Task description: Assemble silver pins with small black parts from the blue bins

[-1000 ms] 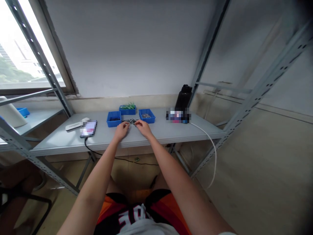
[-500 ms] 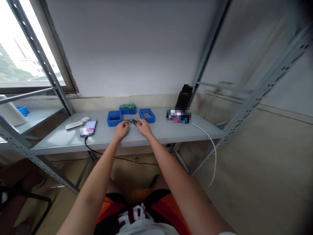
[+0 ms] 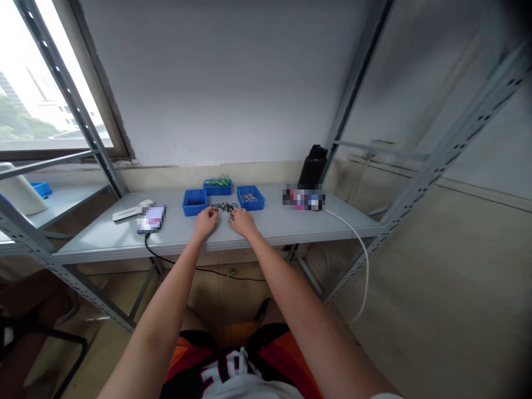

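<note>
A small heap of dark and silvery little parts (image 3: 225, 206) lies on the grey shelf top, in the gap between two blue bins. My left hand (image 3: 205, 221) rests at the heap's left edge, thumb and fingertips pinched together; whatever is between them is too small to name. At the heap's near right side my right hand (image 3: 243, 222) is bent downward with its fingers closed, and what they hold, if anything, is hidden. The left blue bin (image 3: 194, 210) contains dark small pieces. In the right blue bin (image 3: 256, 204) are silvery small pieces.
Behind the heap stands a blue bin with green strips (image 3: 218, 190). A phone (image 3: 152, 218) with a black cable and a white device (image 3: 127, 213) lie at left. To the right are a black bottle (image 3: 312, 168) and a blurred-out device (image 3: 303, 197) with a white cable. Metal uprights frame the shelf.
My right hand has moved slightly left and toward me, to the near side of the heap. My left hand stays almost where it was.
</note>
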`<state>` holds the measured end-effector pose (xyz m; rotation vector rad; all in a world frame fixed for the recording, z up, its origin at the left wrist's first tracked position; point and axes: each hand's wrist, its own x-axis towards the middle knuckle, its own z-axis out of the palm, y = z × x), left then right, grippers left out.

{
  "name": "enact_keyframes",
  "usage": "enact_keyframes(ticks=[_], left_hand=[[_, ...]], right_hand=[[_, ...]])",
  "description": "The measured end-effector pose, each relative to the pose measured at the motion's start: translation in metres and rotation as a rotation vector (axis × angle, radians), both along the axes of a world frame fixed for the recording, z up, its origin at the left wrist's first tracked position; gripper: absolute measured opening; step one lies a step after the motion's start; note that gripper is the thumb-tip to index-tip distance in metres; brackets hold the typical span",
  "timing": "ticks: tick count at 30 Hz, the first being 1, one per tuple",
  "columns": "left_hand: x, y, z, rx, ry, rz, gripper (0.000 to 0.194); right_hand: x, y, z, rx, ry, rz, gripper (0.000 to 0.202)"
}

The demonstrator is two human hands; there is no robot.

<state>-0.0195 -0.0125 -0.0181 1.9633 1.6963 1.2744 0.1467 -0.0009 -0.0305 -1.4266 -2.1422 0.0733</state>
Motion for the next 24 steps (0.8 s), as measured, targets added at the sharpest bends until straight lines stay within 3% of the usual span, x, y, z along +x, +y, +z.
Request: enact_keyframes(ticks=[5,15,24], left_hand=[[0.000,0.000,-0.001,0.004,0.004,-0.005,0.027],[0.000,0.002,-0.003,-0.036,0.121,-0.171,0.032],[0.000,0.001,-0.004,-0.078,0.227,-0.316,0.027]], right_hand=[[0.002,0.002,0.001,-0.015,0.057,0.010,0.026],[0.004,0.008,-0.001,0.026,0.198,0.266,0.031],[0.007,0.005,0.004,0.029,0.350,0.250,0.026]])
